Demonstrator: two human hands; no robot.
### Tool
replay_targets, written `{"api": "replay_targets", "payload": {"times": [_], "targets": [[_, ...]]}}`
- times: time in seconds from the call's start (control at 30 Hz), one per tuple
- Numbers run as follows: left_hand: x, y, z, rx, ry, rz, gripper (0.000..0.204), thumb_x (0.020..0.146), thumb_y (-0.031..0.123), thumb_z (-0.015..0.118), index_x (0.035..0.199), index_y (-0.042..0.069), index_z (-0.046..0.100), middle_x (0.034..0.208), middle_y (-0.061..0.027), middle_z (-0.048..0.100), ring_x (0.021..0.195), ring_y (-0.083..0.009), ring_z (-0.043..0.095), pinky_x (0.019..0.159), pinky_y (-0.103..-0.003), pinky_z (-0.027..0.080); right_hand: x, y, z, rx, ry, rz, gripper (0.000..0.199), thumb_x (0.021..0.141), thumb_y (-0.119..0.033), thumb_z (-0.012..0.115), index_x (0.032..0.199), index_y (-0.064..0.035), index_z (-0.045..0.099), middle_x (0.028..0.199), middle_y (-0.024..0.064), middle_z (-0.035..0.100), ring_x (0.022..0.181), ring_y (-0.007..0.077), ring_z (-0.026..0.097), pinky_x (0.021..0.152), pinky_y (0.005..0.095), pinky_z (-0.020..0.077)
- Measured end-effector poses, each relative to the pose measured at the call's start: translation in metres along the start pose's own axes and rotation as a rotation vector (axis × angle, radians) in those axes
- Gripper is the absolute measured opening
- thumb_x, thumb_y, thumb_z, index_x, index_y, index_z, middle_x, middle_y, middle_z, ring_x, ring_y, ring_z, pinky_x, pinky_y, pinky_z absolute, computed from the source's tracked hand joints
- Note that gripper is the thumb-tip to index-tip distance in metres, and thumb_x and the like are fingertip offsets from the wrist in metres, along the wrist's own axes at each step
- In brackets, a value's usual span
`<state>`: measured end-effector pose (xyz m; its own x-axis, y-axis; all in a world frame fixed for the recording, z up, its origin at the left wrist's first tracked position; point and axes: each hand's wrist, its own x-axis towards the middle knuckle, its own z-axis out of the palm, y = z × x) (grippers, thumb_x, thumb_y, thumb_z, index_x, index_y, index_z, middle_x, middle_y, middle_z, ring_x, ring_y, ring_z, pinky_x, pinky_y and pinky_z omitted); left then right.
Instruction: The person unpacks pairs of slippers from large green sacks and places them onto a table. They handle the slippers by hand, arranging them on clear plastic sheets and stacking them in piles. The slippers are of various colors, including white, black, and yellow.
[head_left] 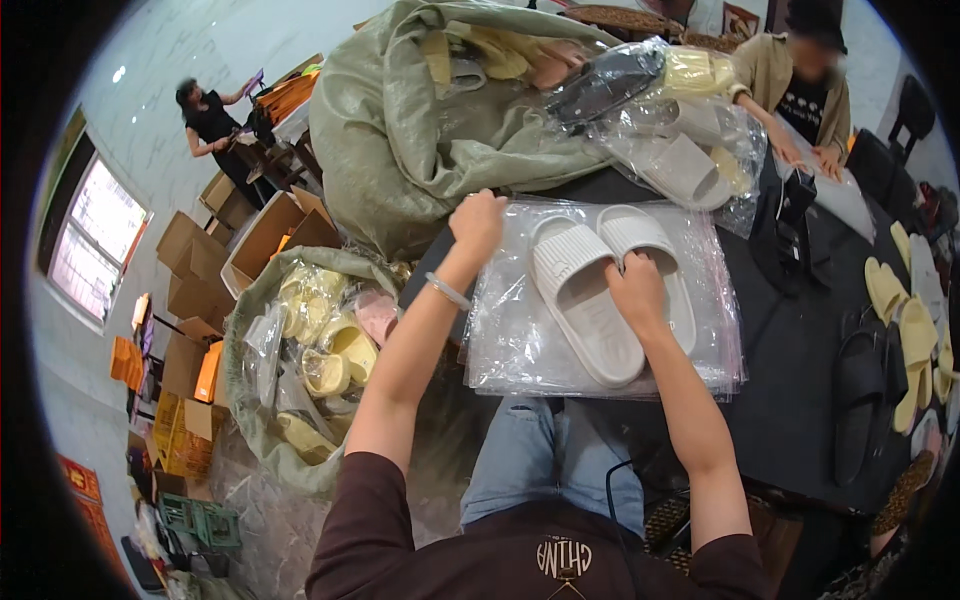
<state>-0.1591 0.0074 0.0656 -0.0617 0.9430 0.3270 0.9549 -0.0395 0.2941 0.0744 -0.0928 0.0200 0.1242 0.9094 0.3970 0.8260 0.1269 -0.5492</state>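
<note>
A pair of light grey slide slippers (585, 262) with ribbed straps lies on a stack of clear plastic bags (510, 340) in front of me. My right hand (637, 290) reaches over the footbeds, its fingers closed where the two straps meet, gripping the pair. The fingertips are partly hidden by the straps. At the stack's upper left corner, my left hand (478, 225) is closed in a pinch on the edge of a plastic bag. A pale bracelet (447, 291) circles my left wrist.
A large green sack (370, 150) and bagged slippers (680, 165) crowd the table's far side. Another sack (235, 345) of slippers stands at left, near cardboard boxes (190, 265). Loose black slippers (857, 390) lie at right. Two people (800, 85) work farther off, one across the table.
</note>
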Motion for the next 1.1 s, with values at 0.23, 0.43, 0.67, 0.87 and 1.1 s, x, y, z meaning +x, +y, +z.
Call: {"api": "replay_targets", "payload": {"times": [0.23,0.43,0.67,0.87,1.1], "targets": [[0.046,-0.053,-0.021,0.006,-0.174,0.479,0.033,0.091,0.034,0.049,0.080,0.004,0.058,0.080,-0.0161,0.064,0.079,-0.0356,0.061,0.066,-0.046,0.046,-0.001,0.001,-0.003,0.104,0.014,0.021,0.032,0.085,-0.027,0.056,0.088,0.0043,0.061,0.102,0.0215,0.059,0.099,0.0390,0.054,0.084,0.0482,0.0451],[0.049,-0.075,0.022,-0.162,-0.199,0.316,0.031,0.090,0.031,0.053,0.078,0.002,0.058,0.075,-0.0140,0.065,0.072,-0.0332,0.062,0.066,-0.042,0.047,0.002,-0.002,-0.003,0.049,-0.038,0.052,0.031,0.083,-0.025,0.056,0.089,0.0056,0.061,0.103,0.0221,0.059,0.100,0.0396,0.054,0.085,0.0483,0.0452],[-0.004,-0.052,0.001,-0.470,-0.233,-0.135,0.051,0.086,0.046,0.060,0.075,-0.004,0.055,0.063,-0.0116,0.061,0.051,-0.0181,0.059,0.052,-0.031,0.047,0.000,0.001,-0.002,0.007,-0.035,0.052,0.032,0.083,-0.026,0.055,0.090,0.0055,0.060,0.104,0.0210,0.059,0.101,0.0388,0.053,0.084,0.0484,0.0456],[-0.041,-0.057,-0.015,-0.551,-0.397,-0.070,0.038,0.093,0.032,0.052,0.077,-0.003,0.057,0.065,-0.0077,0.061,0.052,-0.0158,0.057,0.052,-0.030,0.047,-0.001,-0.002,-0.003,-0.012,-0.045,0.046,0.032,0.084,-0.026,0.054,0.092,0.0045,0.060,0.104,0.0200,0.059,0.101,0.0376,0.053,0.083,0.0480,0.0459],[-0.041,-0.073,-0.011,-0.518,-0.320,0.135,0.032,0.094,0.026,0.049,0.077,-0.001,0.050,0.066,-0.0110,0.059,0.052,-0.0171,0.056,0.053,-0.032,0.045,-0.001,0.000,-0.003,-0.018,-0.058,0.035,0.033,0.085,-0.026,0.053,0.093,0.0051,0.059,0.103,0.0209,0.059,0.100,0.0384,0.053,0.084,0.0479,0.0452]]}}
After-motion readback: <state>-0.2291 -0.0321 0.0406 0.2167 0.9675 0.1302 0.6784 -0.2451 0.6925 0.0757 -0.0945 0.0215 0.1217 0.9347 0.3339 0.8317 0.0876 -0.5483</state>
